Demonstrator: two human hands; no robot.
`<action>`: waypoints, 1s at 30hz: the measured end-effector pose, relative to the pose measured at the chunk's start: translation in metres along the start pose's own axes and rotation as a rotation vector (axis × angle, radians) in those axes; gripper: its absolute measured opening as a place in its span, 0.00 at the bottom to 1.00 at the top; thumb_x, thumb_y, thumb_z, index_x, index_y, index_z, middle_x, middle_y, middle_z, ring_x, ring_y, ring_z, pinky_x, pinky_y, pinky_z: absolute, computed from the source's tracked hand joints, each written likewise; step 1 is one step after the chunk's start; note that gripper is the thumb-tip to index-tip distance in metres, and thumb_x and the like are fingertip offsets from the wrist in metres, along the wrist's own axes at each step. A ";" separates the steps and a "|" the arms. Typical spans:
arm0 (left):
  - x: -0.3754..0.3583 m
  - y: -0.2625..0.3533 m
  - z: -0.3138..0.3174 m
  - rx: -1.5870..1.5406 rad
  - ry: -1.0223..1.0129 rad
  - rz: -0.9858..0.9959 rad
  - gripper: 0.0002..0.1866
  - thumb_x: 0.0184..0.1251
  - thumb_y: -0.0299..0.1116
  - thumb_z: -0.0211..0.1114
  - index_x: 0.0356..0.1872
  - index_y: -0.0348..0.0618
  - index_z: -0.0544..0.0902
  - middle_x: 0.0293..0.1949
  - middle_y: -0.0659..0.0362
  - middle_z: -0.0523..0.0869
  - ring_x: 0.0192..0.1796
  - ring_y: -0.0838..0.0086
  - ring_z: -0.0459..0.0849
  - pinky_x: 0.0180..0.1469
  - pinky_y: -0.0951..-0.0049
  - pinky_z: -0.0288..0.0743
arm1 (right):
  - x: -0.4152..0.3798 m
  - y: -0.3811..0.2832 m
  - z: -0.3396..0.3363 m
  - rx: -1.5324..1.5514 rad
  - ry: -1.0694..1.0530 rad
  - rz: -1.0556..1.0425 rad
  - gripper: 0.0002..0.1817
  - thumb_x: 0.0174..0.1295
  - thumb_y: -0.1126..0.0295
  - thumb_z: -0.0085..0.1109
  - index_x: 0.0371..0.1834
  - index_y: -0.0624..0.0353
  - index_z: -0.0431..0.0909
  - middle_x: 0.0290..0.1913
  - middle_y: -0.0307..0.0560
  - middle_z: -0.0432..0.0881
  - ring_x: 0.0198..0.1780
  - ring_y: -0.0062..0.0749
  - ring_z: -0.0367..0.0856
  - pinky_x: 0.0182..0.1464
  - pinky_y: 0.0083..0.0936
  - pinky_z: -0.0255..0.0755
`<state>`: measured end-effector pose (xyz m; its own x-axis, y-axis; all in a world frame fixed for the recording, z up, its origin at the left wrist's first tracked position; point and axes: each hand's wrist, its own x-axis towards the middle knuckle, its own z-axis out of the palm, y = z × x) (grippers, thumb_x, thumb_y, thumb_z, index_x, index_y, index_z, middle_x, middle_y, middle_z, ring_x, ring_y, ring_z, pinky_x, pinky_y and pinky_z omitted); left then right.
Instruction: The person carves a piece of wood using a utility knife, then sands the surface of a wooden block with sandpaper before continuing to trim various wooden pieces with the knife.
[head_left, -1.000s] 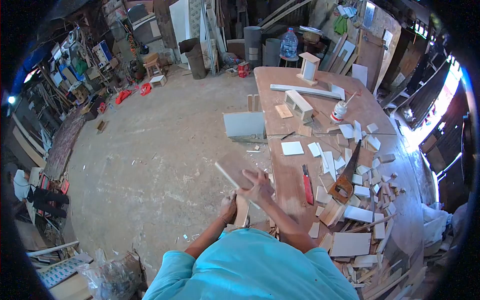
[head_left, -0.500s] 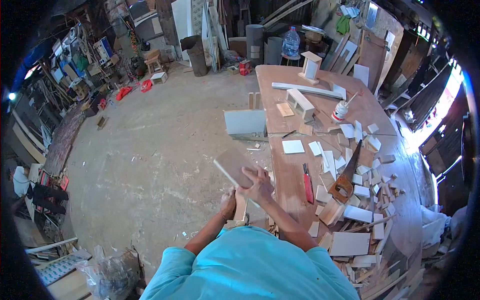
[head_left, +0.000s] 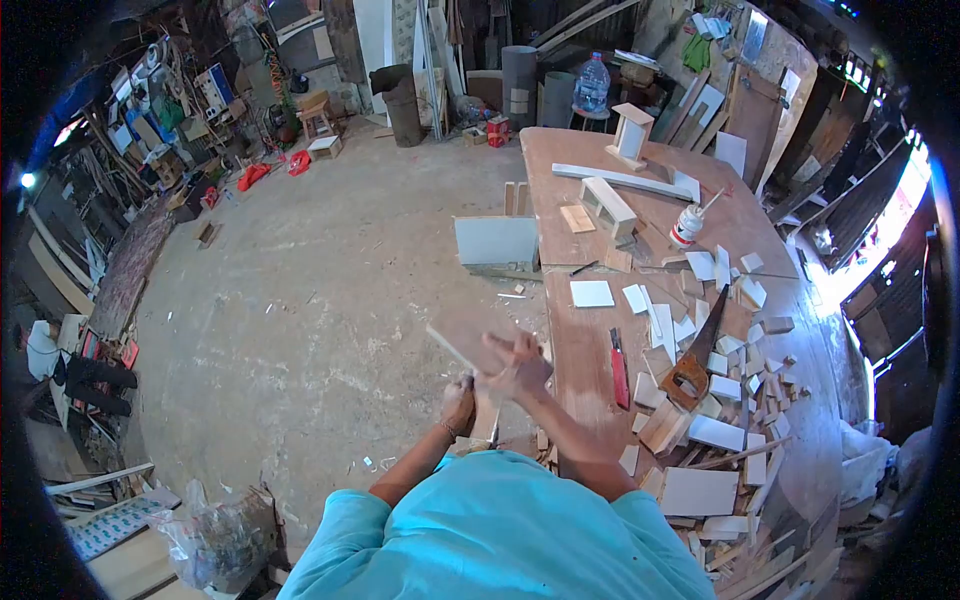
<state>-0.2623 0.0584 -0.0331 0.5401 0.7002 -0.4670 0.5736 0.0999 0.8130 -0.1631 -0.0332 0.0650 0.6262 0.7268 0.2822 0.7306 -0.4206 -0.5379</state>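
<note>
In front of my belly, my right hand [head_left: 518, 368] grips a flat rectangular board [head_left: 462, 338], brown-grey with a pale edge; both are smeared by motion. Its fingers spread across the board's right end. Lower and to the left, my left hand [head_left: 458, 405] is closed around a pale wooden piece [head_left: 486, 412], which stands upright close to my shirt. The board sits just above the top of this piece and partly covers it. On the bench to the right of my hands lies a red-handled cutter [head_left: 618, 375].
The wooden workbench [head_left: 575, 345] carries a handsaw [head_left: 695, 365], a glue bottle [head_left: 687, 226], a small box-like wooden frame [head_left: 608, 208] and many offcuts [head_left: 715, 432]. A white panel [head_left: 496, 240] stands beside the bench. Concrete floor [head_left: 270, 330] stretches left; a plastic bag [head_left: 225, 545] lies lower left.
The board in my right hand blurs with motion and has shifted slightly over the wooden piece. My left hand keeps its hold. The whole view has turned a little.
</note>
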 end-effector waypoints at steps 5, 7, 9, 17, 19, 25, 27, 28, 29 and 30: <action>0.032 -0.050 -0.012 -0.757 -0.644 0.180 0.23 0.63 0.43 0.43 0.56 0.43 0.61 0.57 0.54 0.64 0.57 0.68 0.64 0.59 0.63 0.57 | -0.046 -0.021 0.005 -0.001 -0.061 -0.346 0.35 0.27 0.54 0.66 0.48 0.40 0.72 0.52 0.49 0.63 0.51 0.48 0.63 0.49 0.42 0.63; 0.029 -0.059 0.002 -0.651 -0.415 0.292 0.24 0.61 0.48 0.43 0.52 0.43 0.66 0.50 0.53 0.70 0.51 0.69 0.70 0.53 0.65 0.64 | -0.047 -0.021 -0.001 0.010 -0.181 -0.190 0.35 0.27 0.53 0.66 0.48 0.40 0.72 0.51 0.49 0.63 0.51 0.48 0.63 0.49 0.42 0.63; 0.023 -0.056 0.010 -0.588 -0.307 0.339 0.24 0.61 0.50 0.44 0.50 0.43 0.68 0.47 0.53 0.73 0.47 0.69 0.73 0.50 0.66 0.67 | -0.021 -0.015 -0.014 -0.011 -0.145 -0.128 0.35 0.27 0.53 0.66 0.48 0.41 0.72 0.49 0.50 0.64 0.50 0.49 0.63 0.49 0.41 0.64; 0.027 -0.007 0.009 -0.704 -0.531 0.095 0.24 0.63 0.51 0.40 0.50 0.43 0.67 0.39 0.56 0.75 0.40 0.72 0.74 0.38 0.70 0.70 | -0.011 -0.021 -0.016 0.110 0.036 -0.168 0.34 0.27 0.54 0.66 0.47 0.42 0.73 0.51 0.51 0.64 0.52 0.50 0.62 0.51 0.39 0.62; 0.033 -0.012 0.009 -0.947 -0.698 0.132 0.27 0.63 0.52 0.38 0.54 0.42 0.65 0.43 0.55 0.74 0.47 0.73 0.71 0.45 0.70 0.67 | -0.036 -0.033 -0.019 0.084 0.011 -0.242 0.34 0.27 0.54 0.66 0.47 0.42 0.73 0.51 0.51 0.64 0.51 0.48 0.62 0.52 0.39 0.61; -0.020 0.014 0.002 0.046 -0.280 0.674 0.27 0.63 0.52 0.40 0.54 0.44 0.63 0.47 0.54 0.72 0.48 0.73 0.70 0.46 0.71 0.67 | 0.002 -0.006 -0.019 0.168 0.045 -0.170 0.33 0.28 0.58 0.66 0.47 0.45 0.73 0.48 0.47 0.67 0.49 0.44 0.66 0.52 0.36 0.61; -0.024 0.026 0.004 0.158 -0.419 0.000 0.28 0.62 0.54 0.38 0.55 0.44 0.61 0.52 0.53 0.67 0.52 0.73 0.68 0.50 0.74 0.66 | 0.020 0.004 -0.021 0.230 0.193 -0.119 0.32 0.29 0.58 0.66 0.46 0.48 0.73 0.47 0.48 0.68 0.48 0.43 0.66 0.51 0.35 0.62; -0.040 0.046 -0.005 -0.008 -0.446 -0.027 0.29 0.61 0.55 0.38 0.54 0.44 0.62 0.53 0.52 0.66 0.53 0.71 0.67 0.51 0.72 0.65 | 0.019 0.002 -0.019 0.206 0.207 -0.091 0.31 0.30 0.58 0.66 0.46 0.50 0.74 0.47 0.49 0.68 0.47 0.42 0.67 0.50 0.34 0.62; -0.049 0.061 -0.011 -0.178 -0.471 -0.052 0.30 0.61 0.56 0.38 0.53 0.43 0.64 0.54 0.50 0.64 0.54 0.69 0.67 0.52 0.71 0.65 | 0.014 -0.001 -0.017 0.204 0.213 -0.096 0.31 0.30 0.58 0.66 0.46 0.50 0.74 0.47 0.49 0.68 0.47 0.42 0.67 0.50 0.34 0.62; -0.026 0.042 -0.005 -0.181 -0.470 -0.047 0.30 0.61 0.56 0.38 0.53 0.43 0.64 0.54 0.50 0.64 0.54 0.69 0.67 0.52 0.71 0.65 | 0.005 -0.005 -0.013 0.250 0.139 -0.159 0.31 0.30 0.58 0.66 0.46 0.49 0.74 0.47 0.49 0.68 0.47 0.43 0.67 0.50 0.34 0.62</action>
<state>-0.2558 0.0480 0.0153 0.7594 0.3019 -0.5764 0.5102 0.2735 0.8154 -0.1601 -0.0349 0.0797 0.5533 0.6842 0.4751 0.7437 -0.1488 -0.6517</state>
